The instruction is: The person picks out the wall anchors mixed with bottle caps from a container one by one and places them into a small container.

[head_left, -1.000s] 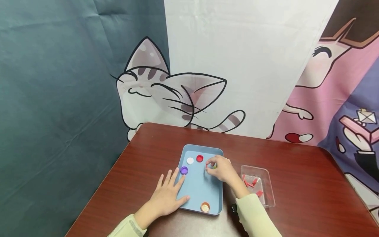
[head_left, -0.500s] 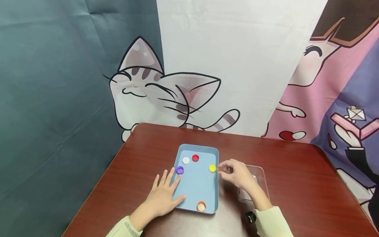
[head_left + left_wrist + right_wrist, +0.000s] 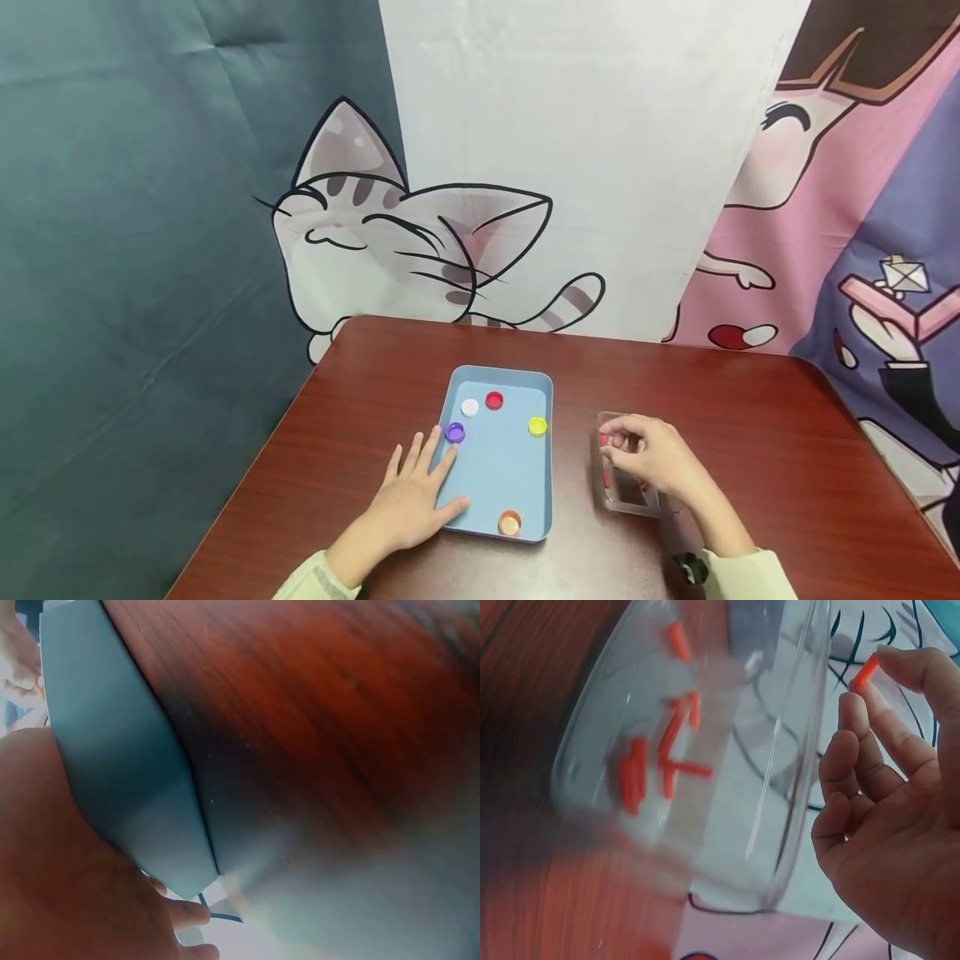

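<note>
My right hand (image 3: 652, 457) is over the clear plastic box (image 3: 633, 509) on the right. Between thumb and index fingertip it pinches a small red stick (image 3: 866, 670), while the other fingers curl loosely. Several more red sticks (image 3: 634, 774) lie scattered in the box. On the left, my left hand (image 3: 408, 500) rests with spread fingers at the near left edge of a blue tray (image 3: 498, 475). The tray's outer wall (image 3: 124, 742) fills part of the left wrist view, right beside that hand.
In the tray lie a white cap (image 3: 469, 407), a red cap (image 3: 494, 400), a purple cap (image 3: 455, 432), a yellow cap (image 3: 537, 426) and an orange cap (image 3: 510, 522). The brown table (image 3: 375, 375) ends before a printed curtain (image 3: 487, 125).
My right hand has moved right from above the tray to above the clear box, keeping the red stick pinched. My left hand has stayed at the tray's edge. The head view has shifted slightly.
</note>
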Action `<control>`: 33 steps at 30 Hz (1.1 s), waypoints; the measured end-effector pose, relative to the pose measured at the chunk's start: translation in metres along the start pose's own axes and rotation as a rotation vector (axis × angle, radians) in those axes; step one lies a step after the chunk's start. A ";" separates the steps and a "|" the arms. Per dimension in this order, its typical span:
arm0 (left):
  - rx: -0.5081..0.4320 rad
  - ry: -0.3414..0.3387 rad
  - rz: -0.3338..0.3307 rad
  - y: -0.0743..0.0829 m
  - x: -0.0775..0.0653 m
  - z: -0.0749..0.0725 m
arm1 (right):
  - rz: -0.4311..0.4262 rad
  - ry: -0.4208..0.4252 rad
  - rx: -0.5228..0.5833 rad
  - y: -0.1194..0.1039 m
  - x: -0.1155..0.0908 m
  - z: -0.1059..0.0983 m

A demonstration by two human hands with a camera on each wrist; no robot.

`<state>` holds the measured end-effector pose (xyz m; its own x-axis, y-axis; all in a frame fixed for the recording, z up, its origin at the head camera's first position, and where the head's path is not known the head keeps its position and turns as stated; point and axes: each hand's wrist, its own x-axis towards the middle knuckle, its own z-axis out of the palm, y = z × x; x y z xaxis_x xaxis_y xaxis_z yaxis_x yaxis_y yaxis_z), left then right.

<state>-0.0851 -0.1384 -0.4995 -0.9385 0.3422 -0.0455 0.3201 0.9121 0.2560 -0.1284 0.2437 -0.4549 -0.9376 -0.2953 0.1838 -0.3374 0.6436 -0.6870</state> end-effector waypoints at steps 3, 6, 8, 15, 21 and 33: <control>0.002 0.005 0.006 -0.001 0.001 0.000 | 0.015 0.026 -0.014 0.005 -0.006 -0.008; -0.004 0.003 0.008 -0.002 0.002 0.000 | 0.009 0.048 -0.034 0.009 -0.010 -0.014; -0.009 0.001 0.006 -0.003 0.002 0.001 | 0.009 0.051 -0.049 0.010 -0.013 -0.017; -0.003 -0.002 0.009 -0.003 0.004 0.001 | 0.053 0.043 -0.069 0.015 -0.022 -0.022; -0.016 -0.003 0.013 -0.001 0.004 -0.001 | 0.030 0.051 -0.052 0.020 -0.026 -0.020; -0.011 -0.007 0.012 -0.003 0.002 0.000 | 0.040 0.071 -0.040 0.024 -0.033 -0.016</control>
<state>-0.0875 -0.1406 -0.5001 -0.9336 0.3550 -0.0495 0.3301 0.9054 0.2670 -0.1073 0.2805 -0.4663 -0.9534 -0.2192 0.2074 -0.3017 0.6819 -0.6663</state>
